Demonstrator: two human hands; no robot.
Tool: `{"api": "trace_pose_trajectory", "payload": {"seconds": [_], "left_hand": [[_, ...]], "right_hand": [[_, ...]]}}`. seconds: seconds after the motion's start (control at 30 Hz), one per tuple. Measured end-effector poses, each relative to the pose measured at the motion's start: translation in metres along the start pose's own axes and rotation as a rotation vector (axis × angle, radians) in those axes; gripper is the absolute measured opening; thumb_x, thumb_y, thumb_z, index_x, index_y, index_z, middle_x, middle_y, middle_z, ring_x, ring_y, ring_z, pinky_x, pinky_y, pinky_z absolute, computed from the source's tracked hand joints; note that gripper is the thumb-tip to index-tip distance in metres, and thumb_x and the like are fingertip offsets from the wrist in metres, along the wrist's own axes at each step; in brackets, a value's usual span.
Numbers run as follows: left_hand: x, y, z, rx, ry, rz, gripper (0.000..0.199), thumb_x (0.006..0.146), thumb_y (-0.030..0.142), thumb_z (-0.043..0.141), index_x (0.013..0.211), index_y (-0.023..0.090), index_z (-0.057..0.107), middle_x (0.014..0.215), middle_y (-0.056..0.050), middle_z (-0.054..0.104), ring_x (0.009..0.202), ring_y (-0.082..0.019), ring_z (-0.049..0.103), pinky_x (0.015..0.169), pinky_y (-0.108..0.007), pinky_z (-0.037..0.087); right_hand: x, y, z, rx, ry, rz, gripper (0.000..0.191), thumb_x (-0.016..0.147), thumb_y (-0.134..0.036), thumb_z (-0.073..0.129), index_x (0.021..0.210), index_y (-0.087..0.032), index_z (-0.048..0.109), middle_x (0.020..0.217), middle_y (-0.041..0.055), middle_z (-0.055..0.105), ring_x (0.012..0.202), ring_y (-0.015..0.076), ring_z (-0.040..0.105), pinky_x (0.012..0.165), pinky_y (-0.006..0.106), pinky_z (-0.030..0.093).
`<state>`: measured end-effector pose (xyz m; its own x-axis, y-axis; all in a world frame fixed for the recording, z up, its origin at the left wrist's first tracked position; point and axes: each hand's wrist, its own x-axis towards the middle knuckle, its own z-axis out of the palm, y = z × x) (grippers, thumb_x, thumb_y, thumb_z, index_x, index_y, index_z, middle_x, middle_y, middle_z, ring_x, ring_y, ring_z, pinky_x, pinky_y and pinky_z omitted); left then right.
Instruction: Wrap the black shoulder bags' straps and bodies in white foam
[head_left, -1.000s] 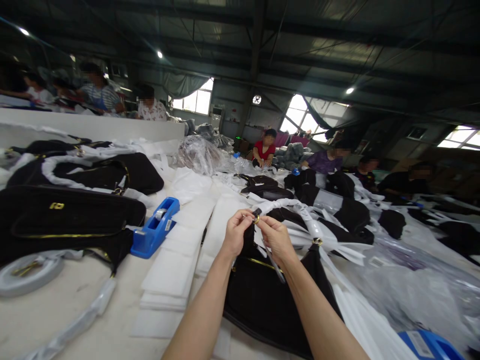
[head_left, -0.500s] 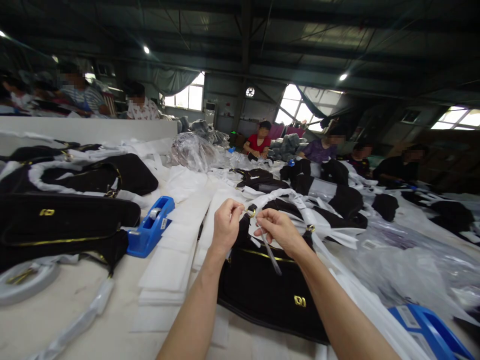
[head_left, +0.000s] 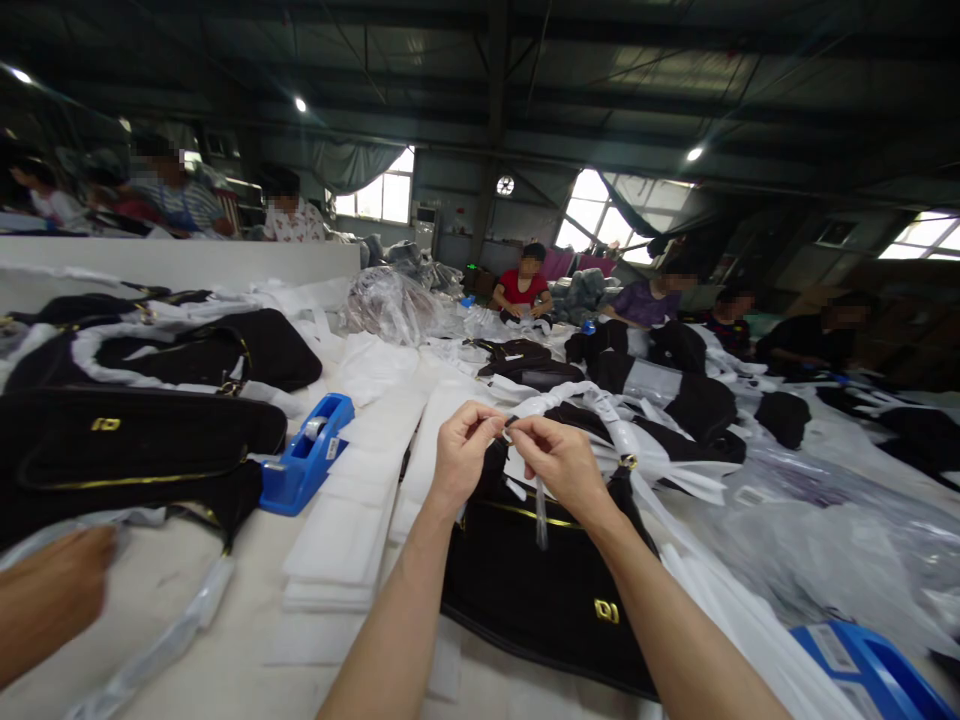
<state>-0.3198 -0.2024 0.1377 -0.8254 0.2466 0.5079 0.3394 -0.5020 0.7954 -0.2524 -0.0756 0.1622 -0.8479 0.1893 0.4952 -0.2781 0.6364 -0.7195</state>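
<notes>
A black handbag [head_left: 540, 590] with a gold emblem and a gold zip lies on the table below my hands. My left hand [head_left: 466, 455] pinches at the strap-end hardware at the bag's upper left; the fingers mostly hide the metal. Pressed close beside it, my right hand [head_left: 561, 462] pinches a clear strip [head_left: 541, 515], whose loose end hangs over the bag. The fingertips of both hands meet at the hardware. A white-wrapped strap [head_left: 619, 425] arches behind them to a gold ring [head_left: 628, 462] on the bag's right.
To the left lie a blue tape dispenser [head_left: 307, 455], stacked white sheets [head_left: 337, 540] and another black bag [head_left: 150, 440]. A co-worker's hand [head_left: 67, 590] enters at lower left. Clear plastic bags [head_left: 810, 530] and another blue dispenser [head_left: 862, 660] are on the right. Several people sit beyond.
My right hand has moved in against my left, covering the gold ring that showed between them. The clear strip hangs straighter. A co-worker's hand has come in at lower left, over the white roll.
</notes>
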Motion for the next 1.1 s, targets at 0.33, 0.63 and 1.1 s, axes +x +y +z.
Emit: {"api": "trace_pose_trajectory", "payload": {"seconds": [0.33, 0.63, 1.1], "left_hand": [[-0.001, -0.011, 0.003, 0.006, -0.024, -0.001, 0.006, 0.073, 0.02, 0.071, 0.071, 0.016, 0.068, 0.074, -0.001, 0.062, 0.07, -0.013, 0.058, 0.068, -0.024, 0.049], [-0.003, -0.01, 0.005, 0.1, -0.004, 0.025, 0.009, 0.078, 0.018, 0.065, 0.07, 0.017, 0.065, 0.072, -0.001, 0.06, 0.069, -0.014, 0.058, 0.064, -0.024, 0.049], [-0.002, -0.013, 0.002, 0.083, -0.071, -0.055, 0.009, 0.081, 0.024, 0.061, 0.075, 0.017, 0.058, 0.071, 0.001, 0.059, 0.067, -0.014, 0.061, 0.066, -0.025, 0.05]], "right_hand": [[-0.004, 0.004, 0.002, 0.01, 0.09, 0.048, 0.027, 0.082, -0.043, 0.062, 0.07, -0.02, 0.067, 0.051, -0.0018, 0.059, 0.042, 0.0122, 0.054, 0.046, 0.023, 0.041], [-0.005, 0.002, 0.005, -0.033, 0.108, 0.046, 0.024, 0.083, -0.041, 0.06, 0.069, -0.022, 0.066, 0.048, -0.0022, 0.059, 0.042, 0.0134, 0.057, 0.048, 0.023, 0.043], [-0.004, 0.007, 0.004, 0.076, 0.076, 0.088, 0.026, 0.082, -0.043, 0.063, 0.071, -0.02, 0.065, 0.055, -0.0007, 0.062, 0.045, 0.0142, 0.059, 0.048, 0.024, 0.043]]}}
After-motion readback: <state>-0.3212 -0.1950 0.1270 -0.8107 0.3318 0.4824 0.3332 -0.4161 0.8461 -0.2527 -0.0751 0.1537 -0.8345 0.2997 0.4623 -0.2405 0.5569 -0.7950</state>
